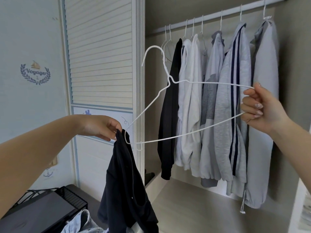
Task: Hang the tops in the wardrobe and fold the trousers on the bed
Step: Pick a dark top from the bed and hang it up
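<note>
My right hand (259, 105) grips the right end of a white wire hanger (168, 76) held up in front of the open wardrobe. My left hand (102, 127) pinches the top edge of a black top (124, 187) at the hanger's left end, where the wire tip pokes into the fabric. The rest of the black top hangs down limp. Inside the wardrobe, several tops (218, 106), one black and the others white and grey, hang from a rail (218, 15). Two bare hangers (167, 42) hang at the rail's left end.
A slatted white wardrobe door (101, 52) stands to the left of the opening. A black box and wire rack (50, 211) sit at the lower left. Pale denim (82, 222) lies at the bottom edge. The wardrobe floor shelf (193, 204) lies below the hanging tops.
</note>
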